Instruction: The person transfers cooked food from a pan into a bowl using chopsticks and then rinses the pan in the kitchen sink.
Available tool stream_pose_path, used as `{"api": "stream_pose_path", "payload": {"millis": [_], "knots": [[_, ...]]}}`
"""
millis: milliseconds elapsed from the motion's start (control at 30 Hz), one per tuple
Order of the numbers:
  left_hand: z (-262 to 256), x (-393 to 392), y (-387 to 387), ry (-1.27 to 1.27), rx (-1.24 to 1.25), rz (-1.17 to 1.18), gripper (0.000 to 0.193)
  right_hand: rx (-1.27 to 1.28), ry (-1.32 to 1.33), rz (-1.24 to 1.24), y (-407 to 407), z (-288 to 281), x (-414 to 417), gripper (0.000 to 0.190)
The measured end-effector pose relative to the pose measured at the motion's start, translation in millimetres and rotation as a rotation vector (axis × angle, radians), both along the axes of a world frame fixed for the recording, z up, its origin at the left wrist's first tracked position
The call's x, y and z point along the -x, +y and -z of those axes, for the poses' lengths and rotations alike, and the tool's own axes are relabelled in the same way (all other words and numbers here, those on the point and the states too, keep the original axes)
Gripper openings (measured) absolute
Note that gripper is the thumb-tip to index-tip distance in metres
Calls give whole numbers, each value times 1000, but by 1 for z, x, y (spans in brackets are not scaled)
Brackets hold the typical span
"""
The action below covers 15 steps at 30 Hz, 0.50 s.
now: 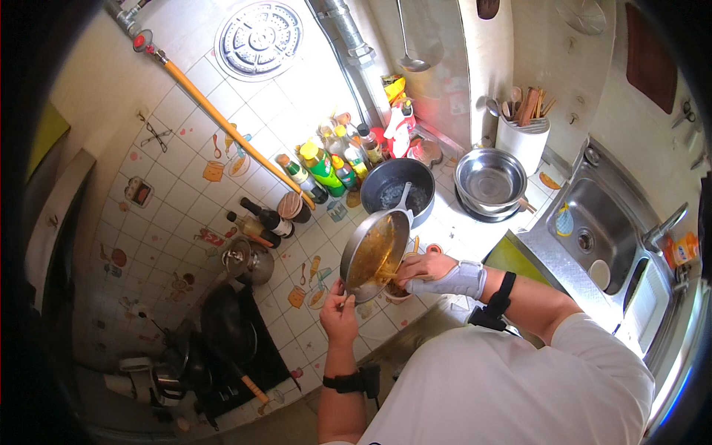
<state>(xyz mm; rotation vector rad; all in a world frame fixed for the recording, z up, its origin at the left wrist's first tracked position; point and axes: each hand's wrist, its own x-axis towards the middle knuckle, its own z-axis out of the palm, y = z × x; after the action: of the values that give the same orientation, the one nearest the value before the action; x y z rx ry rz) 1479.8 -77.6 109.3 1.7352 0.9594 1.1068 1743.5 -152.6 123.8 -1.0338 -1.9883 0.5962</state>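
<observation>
A frying pan [371, 250] is tipped steeply on its side, its inner face coated with orange-brown oily residue. My left hand [339, 316] grips its near rim. The pan's handle [406, 197] points away, over the rim of a dark grey pot [420, 208]. Across the pan's lower edge, my right hand [428, 268], with a grey wrist support [470, 280], is closed around a thin yellowish utensil [386, 275] whose kind I cannot tell. Below the pan and the right hand sits a bowl [399, 295] with dark reddish food, mostly hidden.
Several sauce bottles [322, 167] line the tiled wall. Stacked steel bowls [490, 178] and a white utensil holder [522, 139] stand right of the pot. Farther right is a steel sink [592, 233]. At left, a black wok [228, 322] sits on the cooktop [272, 356], beside a steel kettle [250, 264].
</observation>
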Motion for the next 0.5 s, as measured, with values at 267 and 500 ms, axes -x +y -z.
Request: {"api": "stream_pose_path", "payload": {"millis": [267,500], "knots": [[-6,4,-4,38,58,-41,10,60,-31,-7,-14,-17,-10,21],[12,16,2,-18,147,-53,10,-176,131,107,-14,-76,-20,19]]}}
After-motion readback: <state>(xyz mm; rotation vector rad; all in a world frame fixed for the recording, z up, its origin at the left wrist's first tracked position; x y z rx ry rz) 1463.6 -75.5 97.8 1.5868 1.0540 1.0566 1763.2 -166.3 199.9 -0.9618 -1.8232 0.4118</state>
